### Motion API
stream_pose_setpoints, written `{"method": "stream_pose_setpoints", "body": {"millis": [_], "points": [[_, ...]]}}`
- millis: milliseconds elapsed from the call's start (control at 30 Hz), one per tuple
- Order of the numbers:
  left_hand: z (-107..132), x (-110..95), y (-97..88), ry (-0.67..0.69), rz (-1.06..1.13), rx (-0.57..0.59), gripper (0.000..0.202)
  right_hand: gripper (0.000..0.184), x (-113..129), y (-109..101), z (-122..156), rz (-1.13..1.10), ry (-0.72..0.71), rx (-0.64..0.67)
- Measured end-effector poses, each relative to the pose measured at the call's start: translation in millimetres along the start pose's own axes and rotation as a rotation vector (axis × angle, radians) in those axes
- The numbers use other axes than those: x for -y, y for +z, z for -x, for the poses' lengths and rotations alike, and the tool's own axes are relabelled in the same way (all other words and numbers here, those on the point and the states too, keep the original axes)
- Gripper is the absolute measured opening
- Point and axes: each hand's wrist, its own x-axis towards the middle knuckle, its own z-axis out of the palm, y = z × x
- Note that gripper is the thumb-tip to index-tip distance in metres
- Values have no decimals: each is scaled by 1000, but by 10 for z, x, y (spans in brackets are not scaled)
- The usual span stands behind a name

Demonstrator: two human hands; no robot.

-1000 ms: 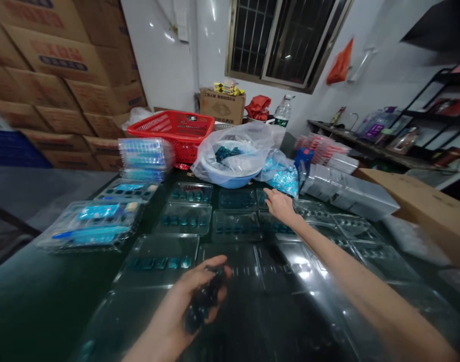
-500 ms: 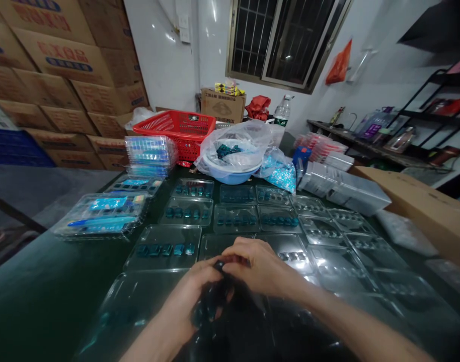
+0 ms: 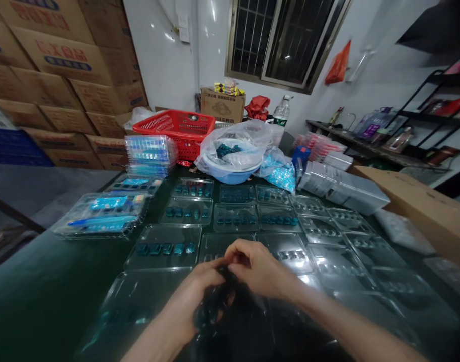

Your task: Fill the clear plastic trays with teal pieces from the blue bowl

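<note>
In the head view, the left hand sits at the lower centre of the frame, palm up and fingers curled around a handful of dark teal pieces. The right hand comes in from the lower right and meets it. Its bunched fingertips touch the top of the handful, right against the left thumb. Blur hides whether they pinch a piece. The two hands are together, above an empty clear tray on the dark green table.

More clear trays cover the middle of the frame in rows. The filled tray just left of the hands carries a line of teal pieces, as do several in the rows behind it. The trays to the right look unfilled.

Above the rows, at the centre, a blue bowl holds an open plastic bag with more teal pieces. A red basket stands to its left, with a stack of packed trays in front of the basket. Cardboard cartons fill the upper left, and a long cardboard box lies at the right edge.
</note>
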Motion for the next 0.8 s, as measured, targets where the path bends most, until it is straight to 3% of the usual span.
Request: {"method": "stream_pose_setpoints", "body": {"millis": [100, 167, 267, 433, 533, 800], "points": [[1, -22, 39, -37, -39, -51, 29, 26, 43, -41, -8, 33, -116, 51], [8, -47, 73, -56, -60, -72, 26, 22, 65, -60, -15, 47, -148, 110], [17, -79, 94, -48, -55, -9, 30, 15, 45, -58, -22, -9, -114, 107], [29, -102, 59, -13, 3, 52, 29, 9, -80, -38, -39, -491, 62, 103], [40, -132, 65, 26, 27, -6, 26, 7, -104, -63, -40, -642, 123, 40], [43, -124, 112, 92, -118, -240, 31, 11, -119, 45, 27, -746, 163, -60]]}}
